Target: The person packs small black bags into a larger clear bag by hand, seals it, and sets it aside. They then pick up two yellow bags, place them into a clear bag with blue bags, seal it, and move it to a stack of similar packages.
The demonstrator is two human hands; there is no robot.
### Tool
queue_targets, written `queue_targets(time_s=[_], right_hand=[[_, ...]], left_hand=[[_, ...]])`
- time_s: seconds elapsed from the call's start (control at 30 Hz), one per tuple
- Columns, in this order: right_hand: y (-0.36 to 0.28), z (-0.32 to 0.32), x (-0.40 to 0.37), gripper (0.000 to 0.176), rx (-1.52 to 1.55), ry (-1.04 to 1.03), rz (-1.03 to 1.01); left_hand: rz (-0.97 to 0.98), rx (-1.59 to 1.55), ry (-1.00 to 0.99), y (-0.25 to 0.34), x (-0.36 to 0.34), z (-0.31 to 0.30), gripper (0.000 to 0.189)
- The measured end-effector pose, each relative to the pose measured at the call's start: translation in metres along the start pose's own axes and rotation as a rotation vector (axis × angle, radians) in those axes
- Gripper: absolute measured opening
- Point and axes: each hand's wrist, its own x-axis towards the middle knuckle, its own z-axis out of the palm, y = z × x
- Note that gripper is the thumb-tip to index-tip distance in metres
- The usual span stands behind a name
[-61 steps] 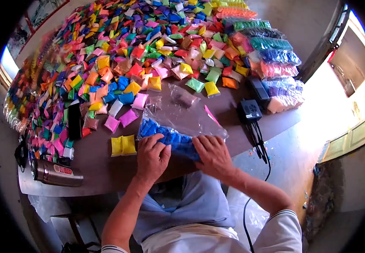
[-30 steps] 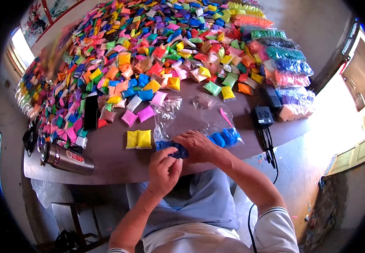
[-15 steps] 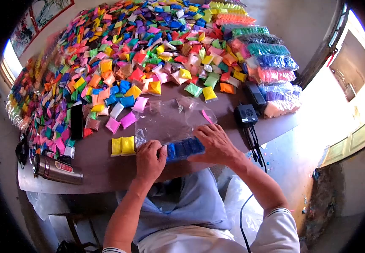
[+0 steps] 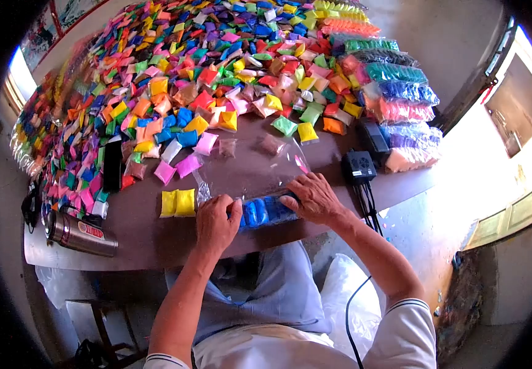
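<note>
A clear plastic bag (image 4: 250,166) lies flat on the brown table (image 4: 149,230) near its front edge. Several small blue packets (image 4: 265,211) sit packed at the bag's near end. My left hand (image 4: 215,222) grips the bag's left near corner beside the blue packets. On the right end of the blue packets rests my right hand (image 4: 313,197), pressing them down through the plastic. Two yellow packets (image 4: 178,202) lie just left of my left hand.
A big heap of small coloured packets (image 4: 204,67) covers the far half of the table. Filled clear bags (image 4: 401,92) are stacked at the right. A black box with cables (image 4: 359,165), a black phone (image 4: 113,164) and a steel flask (image 4: 80,234) also lie here.
The blue packets have been gathered from a loose spread into a tight row at the bag's near end. Both hands have closed in around them and the bag lies flatter.
</note>
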Motion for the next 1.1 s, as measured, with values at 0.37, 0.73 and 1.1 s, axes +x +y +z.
queue_targets(time_s=[0.37,0.73,1.1], right_hand=[[-0.033,0.006,0.012,0.032,-0.050,0.199,-0.054],[-0.036,0.005,0.046,0.028,-0.052,0.114,0.068],[0.001,0.032,0.152,0.045,-0.186,-0.312,0.146]], left_hand=[[-0.006,0.048,0.042,-0.005,-0.002,0.008,0.031],[0.076,0.018,0.075,0.006,-0.005,0.005,0.037],[0.076,0.047,0.036,0.002,-0.009,0.007,0.036]])
